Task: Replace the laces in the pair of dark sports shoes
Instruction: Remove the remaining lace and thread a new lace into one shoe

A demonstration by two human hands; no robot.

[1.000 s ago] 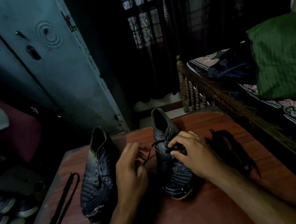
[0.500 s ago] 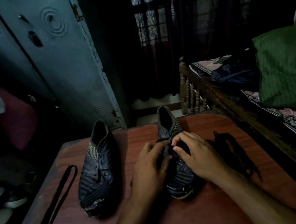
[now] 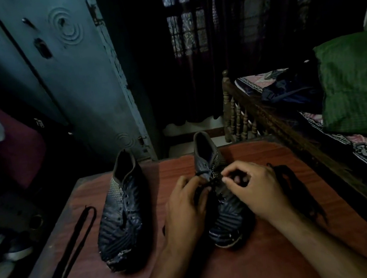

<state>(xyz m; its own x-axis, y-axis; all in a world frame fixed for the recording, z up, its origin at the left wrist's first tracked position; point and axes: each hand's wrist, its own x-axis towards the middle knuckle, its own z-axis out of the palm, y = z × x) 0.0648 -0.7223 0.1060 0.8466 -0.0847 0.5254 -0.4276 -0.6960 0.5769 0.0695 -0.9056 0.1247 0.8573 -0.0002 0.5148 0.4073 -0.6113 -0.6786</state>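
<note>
Fingers of both hands were bunched over the lacing of the right-hand dark, ridged sports shoe (image 3: 225,211), curled inward and working at the thin black lace (image 3: 204,173) threaded through its upper eyelets. The left hand (image 3: 185,208) lay along the shoe's inner side, its thumb and forefinger closed together on the lace near the tongue. The right hand (image 3: 257,190) came in from the other side, thumb and forefinger pinched at the same spot, the remaining fingers curled beneath; the room was so dim that I could not tell just how much lace it held.

That shoe stood on the reddish-brown wooden table (image 3: 270,263), toe toward the person, heel toward the far edge. Its mate, the second dark sports shoe with pale striped collar (image 3: 122,213), stood to the left, well apart, its eyelets bare. A long flat black lace (image 3: 75,238) lay stretched along the table's left edge. Just beside the right wrist a loose heap of black laces (image 3: 296,190) lay on the table.

Beyond the table stood a blue-grey metal door (image 3: 77,82) and a dark curtained window (image 3: 186,32). To the right was a carved wooden bed rail (image 3: 239,119), with a green pillow (image 3: 353,84) and a dark blue bag (image 3: 291,93) on the bed.
</note>
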